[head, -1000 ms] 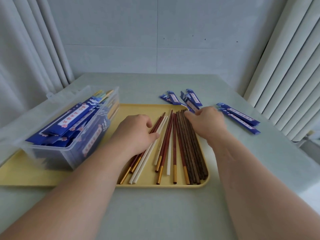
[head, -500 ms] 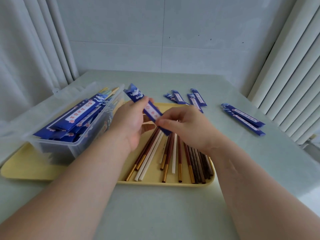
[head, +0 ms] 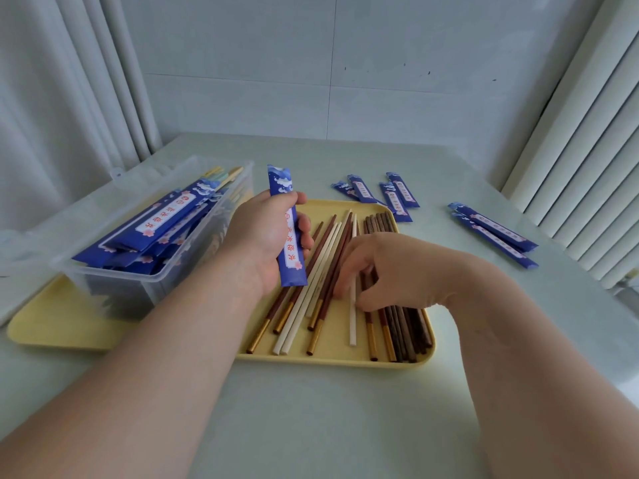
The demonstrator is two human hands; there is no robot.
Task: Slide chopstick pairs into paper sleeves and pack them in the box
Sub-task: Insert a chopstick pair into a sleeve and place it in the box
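The step in hand looks like picking a matched pair off the tray (head: 345, 360) to feed into the sleeve, and the care it calls for is in the choosing: the loose chopsticks (head: 330, 278) lie fanned and mixed, white among red-brown with gold ends and a darker bunch on the right side, so two of one kind should be drawn out together, ends level, before they go near the paper. The sleeve's lower end should be squeezed open a little so both tips enter at once and do not snag or tear it. The left hand (head: 264, 233) holds the blue paper sleeve (head: 293, 261) nearly upright above the tray's left part, fingers wrapped round its middle and thumb across it, with both ends sticking out. The right hand (head: 394, 271) is palm down over the middle of the spread, fingers bent and bunched with their tips among the sticks beside a white chopstick (head: 352, 323). Whether they have pinched any I cannot tell. The clear box (head: 152, 279) of filled sleeves stands on the tray's left end — spare sleeves (head: 394, 197) lie on the table beyond.
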